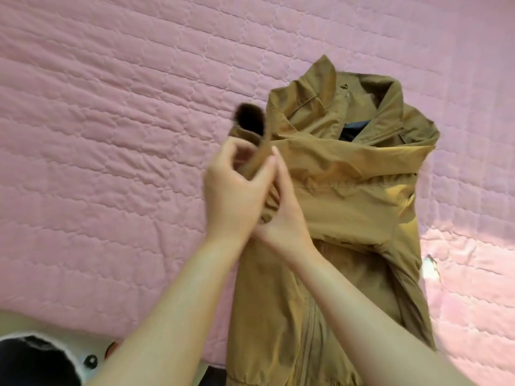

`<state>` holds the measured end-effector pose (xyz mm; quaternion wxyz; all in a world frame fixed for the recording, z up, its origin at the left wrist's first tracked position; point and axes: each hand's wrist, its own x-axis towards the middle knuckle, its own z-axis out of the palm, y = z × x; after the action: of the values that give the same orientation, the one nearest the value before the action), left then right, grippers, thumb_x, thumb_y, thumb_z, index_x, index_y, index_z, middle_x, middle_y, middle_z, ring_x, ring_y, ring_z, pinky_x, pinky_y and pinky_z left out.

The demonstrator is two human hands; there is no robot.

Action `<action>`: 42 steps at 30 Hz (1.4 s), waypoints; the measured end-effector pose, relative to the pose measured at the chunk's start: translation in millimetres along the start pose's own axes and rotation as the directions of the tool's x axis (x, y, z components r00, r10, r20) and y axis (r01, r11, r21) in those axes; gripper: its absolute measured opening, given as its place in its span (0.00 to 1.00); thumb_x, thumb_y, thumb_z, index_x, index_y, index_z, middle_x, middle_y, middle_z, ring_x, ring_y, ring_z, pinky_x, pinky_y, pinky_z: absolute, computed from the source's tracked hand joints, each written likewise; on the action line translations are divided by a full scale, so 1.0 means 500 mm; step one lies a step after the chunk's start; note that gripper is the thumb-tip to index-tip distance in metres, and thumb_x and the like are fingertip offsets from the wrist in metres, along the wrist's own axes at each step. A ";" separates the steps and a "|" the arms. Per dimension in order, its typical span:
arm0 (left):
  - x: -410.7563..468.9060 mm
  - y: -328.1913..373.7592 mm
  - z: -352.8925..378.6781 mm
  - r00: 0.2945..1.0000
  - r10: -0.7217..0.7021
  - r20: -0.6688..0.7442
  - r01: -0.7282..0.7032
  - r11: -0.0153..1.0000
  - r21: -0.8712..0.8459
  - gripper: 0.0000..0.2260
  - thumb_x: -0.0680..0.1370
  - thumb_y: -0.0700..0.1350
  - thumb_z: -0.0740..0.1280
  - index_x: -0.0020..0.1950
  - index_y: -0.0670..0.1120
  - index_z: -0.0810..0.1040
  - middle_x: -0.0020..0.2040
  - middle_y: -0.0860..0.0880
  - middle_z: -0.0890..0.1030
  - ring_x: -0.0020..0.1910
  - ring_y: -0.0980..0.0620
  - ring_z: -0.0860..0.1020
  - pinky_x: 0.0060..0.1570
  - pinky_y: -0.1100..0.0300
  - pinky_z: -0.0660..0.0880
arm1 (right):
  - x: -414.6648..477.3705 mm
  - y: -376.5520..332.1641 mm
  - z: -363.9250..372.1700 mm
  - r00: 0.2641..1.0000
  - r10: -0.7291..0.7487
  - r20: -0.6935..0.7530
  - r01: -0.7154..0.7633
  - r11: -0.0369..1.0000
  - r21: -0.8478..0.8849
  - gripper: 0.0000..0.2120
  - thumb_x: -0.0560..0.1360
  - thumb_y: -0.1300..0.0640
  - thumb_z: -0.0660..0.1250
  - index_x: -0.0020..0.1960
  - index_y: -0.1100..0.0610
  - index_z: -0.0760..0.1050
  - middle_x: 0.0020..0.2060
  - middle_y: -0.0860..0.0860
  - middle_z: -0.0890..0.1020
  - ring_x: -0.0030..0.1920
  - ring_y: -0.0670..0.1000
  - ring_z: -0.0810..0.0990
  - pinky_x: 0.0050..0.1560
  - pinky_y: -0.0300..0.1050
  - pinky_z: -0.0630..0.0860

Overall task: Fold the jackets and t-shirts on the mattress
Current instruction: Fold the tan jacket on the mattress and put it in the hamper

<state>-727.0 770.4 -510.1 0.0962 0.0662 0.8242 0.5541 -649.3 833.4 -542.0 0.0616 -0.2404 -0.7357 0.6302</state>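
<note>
A mustard-brown zip jacket [354, 207] lies front up on the pink quilted mattress [111, 135], collar at the far end, hem toward me. One sleeve is folded across the chest. Its dark cuff [250, 118] sticks up at the jacket's left edge. My left hand [237, 190] grips that sleeve just below the cuff, thumb and fingers curled round it. My right hand [281, 215] lies beside it on the jacket, fingers straight along the sleeve, partly tucked behind my left hand.
At the bottom left, beyond the mattress edge, I see a black and white garment [41, 360] with dark buttons. A small tear or scrap [430, 263] shows on the mattress right of the jacket. Pink quilt stretches left and beyond the collar.
</note>
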 end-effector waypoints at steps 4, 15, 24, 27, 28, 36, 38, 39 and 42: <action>-0.099 0.074 0.112 0.939 0.220 0.266 -0.202 0.975 -0.093 0.14 0.70 0.51 0.75 0.51 0.47 0.80 0.48 0.53 0.80 0.48 0.56 0.78 0.50 0.58 0.76 | -0.024 -0.023 -0.105 0.814 0.067 -0.576 0.009 0.992 0.127 0.12 0.78 0.67 0.61 0.60 0.68 0.73 0.49 0.53 0.81 0.47 0.37 0.79 0.50 0.31 0.74; -0.091 -0.179 0.223 0.654 0.038 0.755 -0.707 0.387 0.592 0.34 0.76 0.68 0.50 0.79 0.58 0.46 0.80 0.49 0.43 0.78 0.43 0.43 0.73 0.36 0.44 | -0.054 0.220 -0.334 0.887 -0.117 -0.446 -0.304 0.580 -0.756 0.31 0.78 0.50 0.61 0.78 0.47 0.53 0.78 0.54 0.51 0.78 0.56 0.48 0.75 0.53 0.46; -0.110 -0.197 0.215 0.675 -0.103 0.731 -0.679 0.300 0.670 0.31 0.79 0.65 0.49 0.79 0.57 0.45 0.80 0.48 0.42 0.78 0.41 0.39 0.74 0.41 0.37 | -0.125 0.318 -0.371 0.959 0.256 -0.120 -0.227 0.444 -0.867 0.28 0.81 0.40 0.50 0.78 0.40 0.46 0.79 0.49 0.45 0.78 0.54 0.46 0.75 0.55 0.49; -0.194 -0.157 0.234 0.666 0.067 0.743 -0.681 0.463 0.568 0.26 0.80 0.46 0.60 0.77 0.48 0.60 0.79 0.44 0.55 0.78 0.43 0.51 0.76 0.45 0.46 | -0.190 0.308 -0.373 0.967 0.196 -0.160 -0.236 0.474 -0.848 0.31 0.80 0.46 0.58 0.79 0.45 0.49 0.79 0.51 0.49 0.78 0.56 0.50 0.75 0.54 0.53; -0.227 -0.148 0.236 0.642 0.126 0.756 -0.697 0.508 0.507 0.26 0.78 0.42 0.63 0.76 0.47 0.63 0.77 0.43 0.58 0.76 0.43 0.55 0.76 0.45 0.49 | -0.212 0.308 -0.374 0.966 0.174 -0.192 -0.254 0.479 -0.840 0.34 0.78 0.49 0.62 0.79 0.47 0.50 0.78 0.52 0.52 0.77 0.56 0.52 0.75 0.55 0.55; -0.506 -0.133 0.280 0.487 0.009 0.873 -0.639 0.685 0.349 0.25 0.79 0.47 0.63 0.76 0.54 0.61 0.78 0.52 0.57 0.78 0.53 0.51 0.75 0.55 0.41 | -0.435 0.330 -0.420 0.828 0.311 -0.467 -0.554 0.582 -0.595 0.36 0.75 0.55 0.67 0.77 0.54 0.52 0.71 0.55 0.66 0.69 0.57 0.66 0.66 0.54 0.69; -0.554 -0.143 0.288 0.381 -0.017 0.924 -0.665 0.689 0.287 0.24 0.81 0.47 0.61 0.76 0.54 0.61 0.79 0.53 0.52 0.78 0.54 0.46 0.74 0.56 0.38 | -0.482 0.336 -0.416 0.795 0.406 -0.450 -0.605 0.584 -0.541 0.35 0.75 0.54 0.66 0.77 0.51 0.52 0.69 0.54 0.69 0.65 0.56 0.71 0.62 0.53 0.72; -0.578 -0.150 0.292 0.353 -0.051 0.934 -0.637 0.719 0.280 0.23 0.81 0.47 0.60 0.76 0.54 0.61 0.79 0.54 0.50 0.78 0.55 0.45 0.74 0.56 0.38 | -0.506 0.336 -0.418 0.775 0.448 -0.445 -0.631 0.572 -0.524 0.35 0.75 0.55 0.66 0.77 0.50 0.52 0.68 0.54 0.70 0.63 0.56 0.73 0.60 0.52 0.73; -0.605 -0.178 0.286 0.366 -0.233 0.901 -0.344 0.866 0.363 0.26 0.81 0.46 0.61 0.78 0.54 0.57 0.79 0.59 0.47 0.77 0.59 0.43 0.77 0.56 0.44 | -0.533 0.314 -0.409 0.753 0.470 -0.461 -0.658 0.535 -0.530 0.34 0.75 0.59 0.64 0.77 0.49 0.55 0.61 0.53 0.77 0.57 0.56 0.78 0.55 0.50 0.74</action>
<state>-400.0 800.5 -619.3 0.5019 0.4173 0.7334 0.1901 -291.6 916.1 -595.3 -0.1400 -0.5532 -0.7748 0.2723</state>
